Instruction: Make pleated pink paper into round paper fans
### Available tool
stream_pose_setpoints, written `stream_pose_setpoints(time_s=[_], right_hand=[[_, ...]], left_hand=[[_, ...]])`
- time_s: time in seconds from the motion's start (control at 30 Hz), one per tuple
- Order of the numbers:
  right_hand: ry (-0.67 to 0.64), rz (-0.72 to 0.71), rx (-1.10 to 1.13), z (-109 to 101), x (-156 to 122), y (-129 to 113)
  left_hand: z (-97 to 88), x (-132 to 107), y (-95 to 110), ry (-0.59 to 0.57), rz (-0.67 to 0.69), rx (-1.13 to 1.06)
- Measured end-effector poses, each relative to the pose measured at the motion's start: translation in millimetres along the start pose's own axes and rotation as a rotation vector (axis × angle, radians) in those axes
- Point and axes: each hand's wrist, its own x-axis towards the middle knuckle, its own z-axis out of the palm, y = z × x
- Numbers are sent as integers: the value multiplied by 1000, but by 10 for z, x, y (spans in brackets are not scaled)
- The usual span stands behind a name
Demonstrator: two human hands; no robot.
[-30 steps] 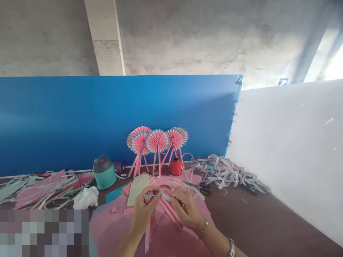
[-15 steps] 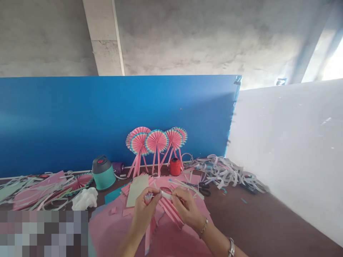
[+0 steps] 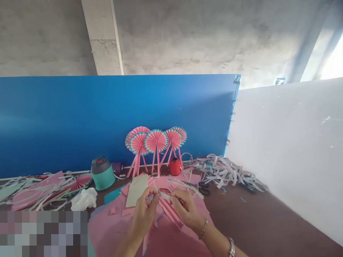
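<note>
My left hand [image 3: 144, 210] and my right hand [image 3: 186, 210] pinch a pale paper strip [image 3: 164, 195] between their fingertips, above the table. Below them lie pink pleated paper strips [image 3: 167, 210] on a large pink paper sheet [image 3: 107, 228]. A pale green card [image 3: 136, 190] rests just left of my left hand. Part of the pleated paper is hidden behind my hands.
Pink paper fans [image 3: 155, 141] lean against a blue board [image 3: 107, 121], beside a red thread spool [image 3: 174, 166]. A teal flask [image 3: 102, 174] and crumpled white paper [image 3: 84, 199] stand left; scissors [image 3: 203, 189] and a heap of paper offcuts [image 3: 222, 171] lie right, by a white board [image 3: 289, 142].
My left fingers have lifted slightly and the strip now sits a little higher between my hands. The whole scene has shifted slightly in view as my head moved.
</note>
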Motion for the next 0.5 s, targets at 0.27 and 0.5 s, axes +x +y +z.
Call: stream_pose_setpoints(time_s=[0.27, 0.5], right_hand=[[9, 126, 174, -34, 54, 83], [37, 101, 163, -49, 102, 119]], left_hand=[[-44, 44, -62, -20, -37, -159], [-39, 32, 74, 30, -26, -372]])
